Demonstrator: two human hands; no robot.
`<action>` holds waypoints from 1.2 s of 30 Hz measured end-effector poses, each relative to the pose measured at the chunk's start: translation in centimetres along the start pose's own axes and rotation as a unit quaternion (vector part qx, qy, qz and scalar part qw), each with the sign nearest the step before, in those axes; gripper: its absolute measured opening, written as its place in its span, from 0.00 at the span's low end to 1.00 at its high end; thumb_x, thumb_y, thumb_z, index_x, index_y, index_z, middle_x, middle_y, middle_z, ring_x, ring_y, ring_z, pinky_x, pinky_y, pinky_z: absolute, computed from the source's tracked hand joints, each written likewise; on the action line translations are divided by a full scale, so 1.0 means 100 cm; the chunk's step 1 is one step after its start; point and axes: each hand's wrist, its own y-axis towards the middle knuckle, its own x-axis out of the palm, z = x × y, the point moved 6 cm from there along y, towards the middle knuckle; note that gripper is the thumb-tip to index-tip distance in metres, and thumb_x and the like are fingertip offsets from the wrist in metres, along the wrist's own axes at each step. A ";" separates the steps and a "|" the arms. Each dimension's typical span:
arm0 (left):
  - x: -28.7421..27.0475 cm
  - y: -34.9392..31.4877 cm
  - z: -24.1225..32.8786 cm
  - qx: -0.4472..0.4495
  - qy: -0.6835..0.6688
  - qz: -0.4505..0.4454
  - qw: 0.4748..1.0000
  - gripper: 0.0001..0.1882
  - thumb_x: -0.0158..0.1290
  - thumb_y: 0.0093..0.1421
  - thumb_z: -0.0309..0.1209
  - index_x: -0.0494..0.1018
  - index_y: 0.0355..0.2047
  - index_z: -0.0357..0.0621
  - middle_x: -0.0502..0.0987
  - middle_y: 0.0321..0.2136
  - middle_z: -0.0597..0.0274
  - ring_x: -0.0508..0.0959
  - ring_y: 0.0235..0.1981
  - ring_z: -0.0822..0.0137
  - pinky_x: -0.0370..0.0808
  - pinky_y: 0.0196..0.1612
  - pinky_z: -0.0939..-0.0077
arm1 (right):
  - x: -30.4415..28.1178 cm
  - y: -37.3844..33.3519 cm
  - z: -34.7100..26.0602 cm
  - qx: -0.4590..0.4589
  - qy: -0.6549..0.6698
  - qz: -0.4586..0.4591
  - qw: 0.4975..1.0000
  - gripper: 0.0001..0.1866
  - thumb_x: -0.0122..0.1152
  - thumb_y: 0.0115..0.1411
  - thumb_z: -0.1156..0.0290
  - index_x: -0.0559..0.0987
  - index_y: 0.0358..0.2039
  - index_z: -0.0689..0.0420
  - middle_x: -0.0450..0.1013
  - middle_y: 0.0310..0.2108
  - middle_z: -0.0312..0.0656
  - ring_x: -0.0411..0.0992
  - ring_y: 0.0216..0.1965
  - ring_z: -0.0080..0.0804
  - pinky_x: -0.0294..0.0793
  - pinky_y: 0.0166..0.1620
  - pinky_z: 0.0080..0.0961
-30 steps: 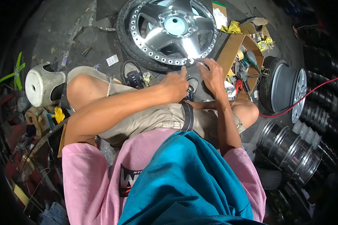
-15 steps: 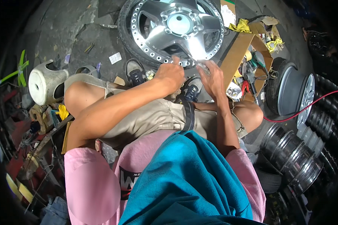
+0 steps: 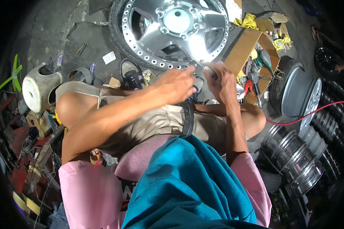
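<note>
My left hand (image 3: 176,84) hovers just below the wheel's near rim, its fingers apart and slightly smeared by motion. I make out nothing held in it. Close beside it, my right hand (image 3: 222,84) is closed on a small metal tool (image 3: 202,65), whose thin end points toward the left fingertips. Fingers hide most of that tool, so its exact kind does not show. Beyond both hands lies a polished silver wheel (image 3: 151,45) with a ring of holes round its rim, set in a black tire (image 3: 116,32).
At the right stand a cardboard box (image 3: 234,51) of tools, another wheel (image 3: 296,91), a red hose (image 3: 294,121) and stacked chrome rims (image 3: 290,152). To the left are a white plastic bucket-like piece (image 3: 35,89) and cluttered parts. My shoe (image 3: 130,73) is near the tire.
The left hand's fingers have spread from a more closed shape. Its tip has moved closer to the right hand's tool. The whole view has shifted slightly.
</note>
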 end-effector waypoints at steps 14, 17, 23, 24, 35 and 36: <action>0.003 -0.007 0.019 0.027 -0.062 0.007 0.998 0.15 0.59 0.66 0.35 0.74 0.40 0.32 0.59 0.65 0.24 0.82 0.33 0.38 0.82 0.40 0.49 | 0.009 0.017 -0.017 -0.009 -0.064 -0.071 0.995 0.15 0.64 0.63 0.64 0.86 0.48 0.54 0.79 0.45 0.51 0.80 0.37 0.54 0.80 0.41 0.45; 0.002 -0.010 0.021 0.009 -0.043 -0.055 0.998 0.18 0.59 0.66 0.36 0.74 0.42 0.30 0.58 0.65 0.21 0.83 0.35 0.39 0.82 0.42 0.51 | 0.013 0.018 -0.021 0.011 -0.042 -0.083 0.996 0.16 0.64 0.63 0.62 0.86 0.47 0.54 0.79 0.46 0.55 0.81 0.37 0.55 0.80 0.42 0.45; -0.005 -0.020 0.023 -0.048 0.000 -0.103 0.993 0.23 0.57 0.67 0.40 0.74 0.50 0.27 0.56 0.67 0.19 0.83 0.39 0.39 0.82 0.46 0.53 | 0.026 0.019 -0.029 0.012 -0.029 -0.079 0.996 0.15 0.65 0.63 0.60 0.86 0.47 0.51 0.82 0.38 0.53 0.79 0.36 0.57 0.79 0.43 0.47; -0.006 -0.023 0.022 -0.046 0.005 -0.103 0.994 0.24 0.56 0.68 0.40 0.74 0.51 0.28 0.55 0.67 0.19 0.84 0.40 0.39 0.82 0.47 0.53 | 0.026 0.021 -0.031 0.024 -0.032 -0.084 0.996 0.15 0.65 0.62 0.60 0.86 0.47 0.51 0.82 0.36 0.53 0.79 0.36 0.57 0.79 0.42 0.46; 0.009 -0.042 0.019 -0.052 0.072 -0.211 0.974 0.20 0.56 0.67 0.43 0.83 0.35 0.35 0.83 0.41 0.39 0.85 0.41 0.47 0.82 0.46 0.56 | 0.047 0.024 -0.063 0.034 0.026 -0.050 0.998 0.13 0.64 0.62 0.64 0.86 0.43 0.56 0.80 0.36 0.59 0.80 0.38 0.59 0.79 0.44 0.48; 0.011 -0.046 0.019 -0.051 0.089 -0.217 0.971 0.19 0.55 0.67 0.43 0.84 0.33 0.37 0.84 0.35 0.44 0.85 0.40 0.48 0.82 0.45 0.56 | 0.050 0.025 -0.074 -0.001 0.054 -0.020 0.998 0.13 0.63 0.62 0.64 0.86 0.41 0.57 0.79 0.36 0.60 0.79 0.37 0.60 0.79 0.43 0.50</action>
